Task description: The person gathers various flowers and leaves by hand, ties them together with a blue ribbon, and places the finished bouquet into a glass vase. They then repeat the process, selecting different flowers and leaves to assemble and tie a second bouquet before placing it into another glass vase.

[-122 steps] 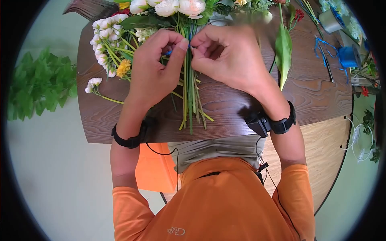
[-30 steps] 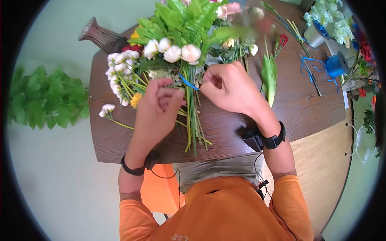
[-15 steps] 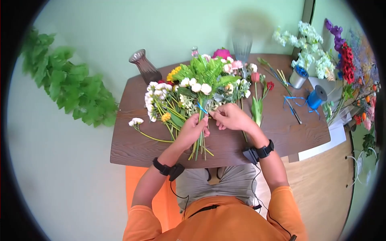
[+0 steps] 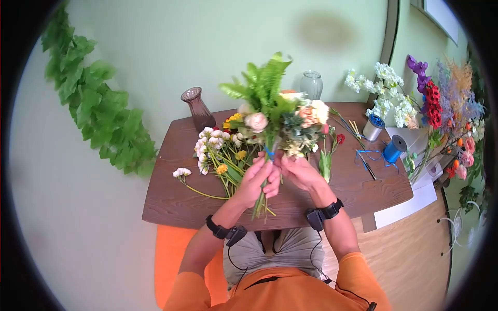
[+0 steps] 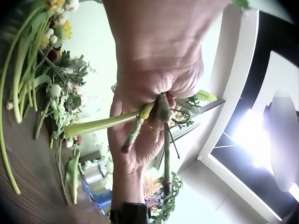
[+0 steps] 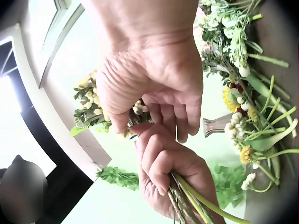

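My left hand (image 4: 253,181) grips the stems of a bouquet (image 4: 289,124), held up over the table in the head view. Fern leaves, a pale pink bloom and peach and cream flowers make up its head. A blue tie (image 4: 268,152) circles the stems just above that hand. The right hand (image 4: 302,172) is beside the tie, its thumb close against the bouquet; in the right wrist view its fingers (image 6: 181,122) extend fairly straight. Cut stem ends (image 5: 133,134) stick out below the left hand in the left wrist view.
Loose white and yellow flowers (image 4: 210,142) lie on the left of the wooden table (image 4: 166,199). A purplish vase (image 4: 199,111) and a clear vase (image 4: 311,85) stand behind. Ribbon spools (image 4: 395,149), a dark stick-like tool (image 4: 369,168) and tall flowers (image 4: 433,106) are at right.
The bouquet has been raised off the table and tipped more upright. My left hand has closed round its stems, and the right hand has come in beside the tie. The head view has tilted up.
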Demonstrator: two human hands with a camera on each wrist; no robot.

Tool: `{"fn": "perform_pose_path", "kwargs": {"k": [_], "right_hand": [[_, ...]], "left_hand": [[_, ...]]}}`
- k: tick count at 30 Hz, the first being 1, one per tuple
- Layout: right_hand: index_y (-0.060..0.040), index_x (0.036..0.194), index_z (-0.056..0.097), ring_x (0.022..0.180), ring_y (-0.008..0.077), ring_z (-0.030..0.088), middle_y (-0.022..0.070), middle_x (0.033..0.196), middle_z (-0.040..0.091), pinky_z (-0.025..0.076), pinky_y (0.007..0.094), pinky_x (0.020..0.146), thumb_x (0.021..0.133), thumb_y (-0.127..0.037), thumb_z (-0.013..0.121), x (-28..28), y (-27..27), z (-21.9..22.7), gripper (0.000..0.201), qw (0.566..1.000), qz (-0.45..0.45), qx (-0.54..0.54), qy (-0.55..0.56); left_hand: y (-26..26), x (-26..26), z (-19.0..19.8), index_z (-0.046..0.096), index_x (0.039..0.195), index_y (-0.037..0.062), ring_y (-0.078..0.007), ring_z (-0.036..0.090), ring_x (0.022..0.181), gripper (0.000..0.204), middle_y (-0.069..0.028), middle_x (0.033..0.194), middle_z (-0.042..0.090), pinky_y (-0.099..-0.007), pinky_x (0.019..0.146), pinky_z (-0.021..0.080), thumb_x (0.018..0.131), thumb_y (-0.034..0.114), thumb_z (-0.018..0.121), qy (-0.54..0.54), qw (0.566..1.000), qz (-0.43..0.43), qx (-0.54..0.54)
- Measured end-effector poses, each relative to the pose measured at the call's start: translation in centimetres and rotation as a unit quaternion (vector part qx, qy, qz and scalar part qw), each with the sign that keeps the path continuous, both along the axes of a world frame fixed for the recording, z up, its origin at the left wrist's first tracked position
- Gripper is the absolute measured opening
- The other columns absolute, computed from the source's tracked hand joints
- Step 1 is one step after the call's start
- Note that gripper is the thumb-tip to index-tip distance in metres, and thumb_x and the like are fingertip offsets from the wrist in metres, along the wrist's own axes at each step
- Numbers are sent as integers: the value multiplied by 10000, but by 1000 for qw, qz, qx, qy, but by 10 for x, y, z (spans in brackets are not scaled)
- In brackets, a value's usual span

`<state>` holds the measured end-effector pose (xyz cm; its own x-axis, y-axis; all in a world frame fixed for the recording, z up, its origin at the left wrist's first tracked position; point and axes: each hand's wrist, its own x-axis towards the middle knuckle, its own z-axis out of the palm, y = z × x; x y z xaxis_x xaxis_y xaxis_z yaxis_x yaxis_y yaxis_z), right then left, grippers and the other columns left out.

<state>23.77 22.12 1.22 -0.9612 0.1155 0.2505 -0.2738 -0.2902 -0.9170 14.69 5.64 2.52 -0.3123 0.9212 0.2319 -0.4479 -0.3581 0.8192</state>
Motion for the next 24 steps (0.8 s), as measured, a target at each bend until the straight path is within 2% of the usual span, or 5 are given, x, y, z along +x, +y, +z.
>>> {"fn": "perform_pose_path", "kwargs": {"k": [2,8,16,19,24], "right_hand": [[80,1491,395,1320,296,555,230,1458,525,455,441,1110,1068,-429,516,3,-8,20,672,992,102,-75,23],[55,1556,266,1347,307,524,223,1538,439,456,428,1105,948,-655,583,5,-20,21,987,986,35,-73,143],[75,1372,491,1261,336,590,247,1344,606,470,458,1096,1064,-438,499,1,-15,53,599,989,-91,-43,105],[62,1331,515,1067,307,687,207,1110,693,583,380,906,1089,-288,496,-2,-13,52,426,991,-108,-44,58],[20,1322,520,828,223,677,108,865,643,594,350,786,1102,-164,459,-12,-1,45,294,977,-207,-44,18]], "left_hand": [[4,8,17,474,1237,64,-70,405,554,266,-2,841,437,-229,472,392,1128,288,381,-44,996,-73,-7],[30,3,38,479,1133,67,-63,361,502,302,6,797,434,-228,414,329,1128,348,367,-107,982,-142,57],[45,-10,18,504,1153,128,-73,341,408,432,7,717,437,-248,331,340,1115,483,261,-154,959,-232,51],[48,-17,8,500,1147,95,-90,395,437,419,-40,732,493,-247,374,383,1125,442,267,-132,950,-274,65],[28,-12,6,485,1126,35,-107,497,541,374,-73,807,565,-242,483,444,1133,368,317,91,990,-77,-78]]}}
